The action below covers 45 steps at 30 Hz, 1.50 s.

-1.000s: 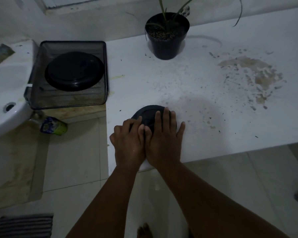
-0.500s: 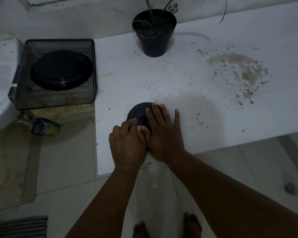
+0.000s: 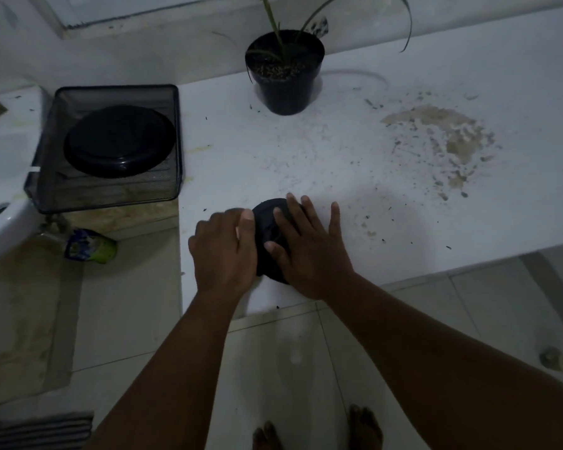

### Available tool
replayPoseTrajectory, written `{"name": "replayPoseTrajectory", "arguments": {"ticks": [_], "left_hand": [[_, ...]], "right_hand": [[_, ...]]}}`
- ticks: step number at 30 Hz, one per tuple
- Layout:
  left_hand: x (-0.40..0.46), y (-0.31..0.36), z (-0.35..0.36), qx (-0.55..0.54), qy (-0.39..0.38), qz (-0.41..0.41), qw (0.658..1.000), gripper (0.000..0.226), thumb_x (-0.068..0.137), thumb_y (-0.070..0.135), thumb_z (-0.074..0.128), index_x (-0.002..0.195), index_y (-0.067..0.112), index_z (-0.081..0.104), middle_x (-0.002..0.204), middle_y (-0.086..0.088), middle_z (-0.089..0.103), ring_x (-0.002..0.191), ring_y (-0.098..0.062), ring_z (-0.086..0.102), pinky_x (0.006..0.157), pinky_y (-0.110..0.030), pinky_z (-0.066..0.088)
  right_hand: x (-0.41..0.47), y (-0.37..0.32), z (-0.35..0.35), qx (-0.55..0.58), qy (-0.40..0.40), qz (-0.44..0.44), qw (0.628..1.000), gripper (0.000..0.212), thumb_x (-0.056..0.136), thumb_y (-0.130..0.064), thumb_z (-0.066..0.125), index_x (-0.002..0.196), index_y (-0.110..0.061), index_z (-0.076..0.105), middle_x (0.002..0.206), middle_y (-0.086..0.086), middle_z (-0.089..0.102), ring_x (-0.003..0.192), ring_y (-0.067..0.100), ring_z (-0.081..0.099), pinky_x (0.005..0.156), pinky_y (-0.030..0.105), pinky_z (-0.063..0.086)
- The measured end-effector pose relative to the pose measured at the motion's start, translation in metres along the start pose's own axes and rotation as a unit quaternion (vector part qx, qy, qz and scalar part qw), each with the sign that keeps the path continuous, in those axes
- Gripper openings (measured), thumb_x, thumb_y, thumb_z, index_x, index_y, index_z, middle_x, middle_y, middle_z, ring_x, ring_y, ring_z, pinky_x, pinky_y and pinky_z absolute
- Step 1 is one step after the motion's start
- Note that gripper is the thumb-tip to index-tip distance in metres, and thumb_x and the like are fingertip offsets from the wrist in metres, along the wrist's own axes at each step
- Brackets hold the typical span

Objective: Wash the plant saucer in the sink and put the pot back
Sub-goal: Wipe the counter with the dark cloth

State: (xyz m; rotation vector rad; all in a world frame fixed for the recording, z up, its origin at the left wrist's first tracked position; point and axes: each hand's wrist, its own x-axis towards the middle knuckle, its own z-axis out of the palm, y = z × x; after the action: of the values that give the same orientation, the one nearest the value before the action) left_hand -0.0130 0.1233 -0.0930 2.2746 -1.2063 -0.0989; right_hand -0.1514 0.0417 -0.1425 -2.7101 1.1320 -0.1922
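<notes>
Two hands (image 3: 223, 251) (image 3: 309, 251), two black saucers (image 3: 119, 141) (image 3: 267, 219), one potted plant (image 3: 285, 73), one mesh basket (image 3: 111, 190).

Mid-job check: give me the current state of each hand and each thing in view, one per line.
Left hand: fingers curled at the small saucer's left edge.
Right hand: fingers straight, flat on the small saucer.
Small saucer: on the counter near its front edge.
Plant pot: upright on the counter, no saucer under it.
Large saucer: upside down in the mesh basket.
Soil patch: spilled on the counter.
</notes>
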Motion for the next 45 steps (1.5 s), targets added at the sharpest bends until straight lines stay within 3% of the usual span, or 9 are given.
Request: {"name": "replayPoseTrajectory", "arguments": {"ticks": [3, 7, 18, 21, 25, 29, 36, 42, 45], "left_hand": [[0.013, -0.008, 0.008, -0.21, -0.068, 0.049, 0.974, 0.06, 0.108, 0.048, 0.022, 0.133, 0.018, 0.066, 0.145, 0.006, 0.059, 0.143, -0.008, 0.042, 0.118, -0.029, 0.03], [0.022, -0.023, 0.026, -0.252, -0.181, 0.036, 0.95, 0.068, 0.104, 0.062, 0.019, 0.133, 0.027, 0.068, 0.147, 0.009, 0.058, 0.143, 0.002, 0.04, 0.123, -0.033, 0.031], [-0.009, -0.028, 0.023, -0.152, -0.148, 0.031, 0.977, 0.059, 0.105, 0.053, 0.021, 0.135, 0.031, 0.066, 0.146, 0.012, 0.057, 0.141, 0.001, 0.043, 0.12, -0.026, 0.033], [-0.01, -0.02, 0.014, -0.28, -0.171, -0.045, 0.943, 0.049, 0.109, 0.045, 0.028, 0.133, 0.03, 0.068, 0.14, 0.018, 0.061, 0.13, 0.013, 0.048, 0.117, -0.021, 0.036], [0.014, -0.01, 0.0, -0.412, -0.142, -0.067, 0.897, 0.056, 0.104, 0.042, 0.026, 0.133, 0.02, 0.068, 0.136, 0.011, 0.066, 0.129, 0.003, 0.055, 0.112, -0.018, 0.039], [0.036, -0.007, 0.006, -0.447, -0.249, -0.106, 0.853, 0.056, 0.111, 0.044, 0.023, 0.126, 0.021, 0.072, 0.133, 0.011, 0.069, 0.126, 0.003, 0.058, 0.104, -0.017, 0.04], [0.015, -0.028, 0.021, -0.336, -0.244, -0.041, 0.909, 0.062, 0.106, 0.05, 0.021, 0.123, 0.023, 0.075, 0.135, 0.016, 0.066, 0.133, 0.006, 0.051, 0.115, -0.019, 0.028], [-0.003, -0.017, 0.028, -0.33, -0.212, -0.063, 0.918, 0.053, 0.109, 0.044, 0.026, 0.131, 0.024, 0.07, 0.142, 0.018, 0.061, 0.133, 0.012, 0.046, 0.103, -0.001, 0.032], [-0.012, -0.012, 0.033, -0.323, -0.194, -0.066, 0.924, 0.057, 0.102, 0.052, 0.026, 0.134, 0.029, 0.068, 0.143, 0.023, 0.058, 0.135, 0.013, 0.043, 0.111, -0.009, 0.03]], "right_hand": [[-0.006, -0.031, 0.0, 0.091, 0.059, 0.141, 0.984, 0.074, 0.104, -0.062, 0.013, 0.163, -0.017, 0.015, 0.171, 0.01, 0.003, 0.158, 0.03, -0.004, 0.124, 0.059, -0.008], [-0.012, -0.07, 0.012, 0.11, 0.074, 0.237, 0.962, 0.074, 0.105, -0.057, 0.014, 0.163, -0.011, 0.012, 0.171, 0.014, 0.007, 0.158, 0.029, -0.001, 0.126, 0.056, -0.002], [-0.017, -0.03, 0.022, 0.043, 0.031, 0.088, 0.995, 0.078, 0.103, -0.058, 0.015, 0.163, -0.009, 0.012, 0.171, 0.015, 0.004, 0.158, 0.029, -0.001, 0.126, 0.055, 0.005], [-0.016, -0.029, 0.015, 0.052, 0.015, 0.088, 0.995, 0.081, 0.101, -0.063, 0.016, 0.164, -0.011, 0.01, 0.171, 0.014, 0.0, 0.158, 0.027, -0.006, 0.125, 0.058, 0.001], [-0.011, -0.069, 0.001, 0.083, 0.075, 0.241, 0.964, 0.083, 0.099, -0.064, 0.025, 0.162, -0.01, 0.018, 0.169, 0.023, 0.004, 0.157, 0.036, -0.005, 0.123, 0.061, -0.006], [0.007, -0.12, 0.01, 0.148, 0.135, 0.4, 0.894, 0.086, 0.102, -0.062, 0.034, 0.158, 0.001, 0.025, 0.165, 0.032, 0.013, 0.156, 0.043, 0.006, 0.125, 0.055, 0.003], [-0.005, -0.102, 0.034, 0.06, 0.105, 0.336, 0.934, 0.084, 0.103, -0.06, 0.024, 0.158, 0.003, 0.022, 0.164, 0.033, 0.013, 0.156, 0.044, 0.006, 0.126, 0.054, 0.001], [-0.014, -0.075, 0.024, 0.02, 0.048, 0.274, 0.96, 0.086, 0.099, -0.063, 0.014, 0.161, -0.004, 0.018, 0.165, 0.032, 0.009, 0.156, 0.044, 0.004, 0.122, 0.063, -0.006], [-0.019, -0.058, 0.021, 0.006, 0.039, 0.25, 0.968, 0.083, 0.1, -0.063, 0.018, 0.162, -0.008, 0.018, 0.165, 0.032, 0.007, 0.156, 0.044, 0.002, 0.12, 0.066, -0.005]]}}
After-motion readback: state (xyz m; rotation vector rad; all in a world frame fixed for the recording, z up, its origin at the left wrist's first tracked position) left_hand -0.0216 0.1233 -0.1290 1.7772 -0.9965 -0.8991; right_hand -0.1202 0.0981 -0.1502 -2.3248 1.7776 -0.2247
